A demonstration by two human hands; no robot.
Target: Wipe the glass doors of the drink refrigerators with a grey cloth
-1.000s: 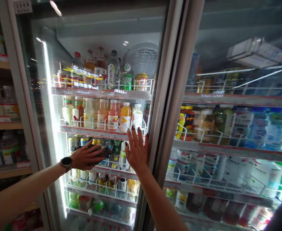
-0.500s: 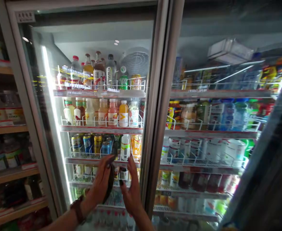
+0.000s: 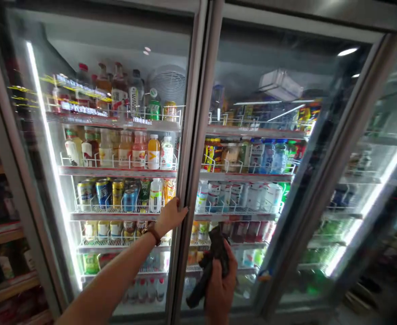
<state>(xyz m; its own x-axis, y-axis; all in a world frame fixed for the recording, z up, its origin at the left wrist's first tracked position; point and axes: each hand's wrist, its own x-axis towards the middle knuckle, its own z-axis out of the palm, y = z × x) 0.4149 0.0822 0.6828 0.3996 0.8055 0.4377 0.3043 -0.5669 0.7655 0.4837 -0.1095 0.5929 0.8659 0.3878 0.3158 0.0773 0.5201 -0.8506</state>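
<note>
My left hand, with a brown band on the wrist, grips the right edge of the left glass door of a drinks fridge. Its fingers curl at the metal frame, partly out of sight. Lower and to the right, my right hand is closed round a dark, crumpled black bundle, perhaps cloth or a folded umbrella; its kind is unclear. This bundle is in front of the right glass door. Both doors look closed.
Behind the left door, shelves carry bottles and cans. More bottles and a white box are behind the right door. A wooden shelf rack stands at left, and another lit fridge at right.
My view has swung to the right. My left hand has moved onto the door edge. The black bundle, by my left hand before, is now in my right hand.
</note>
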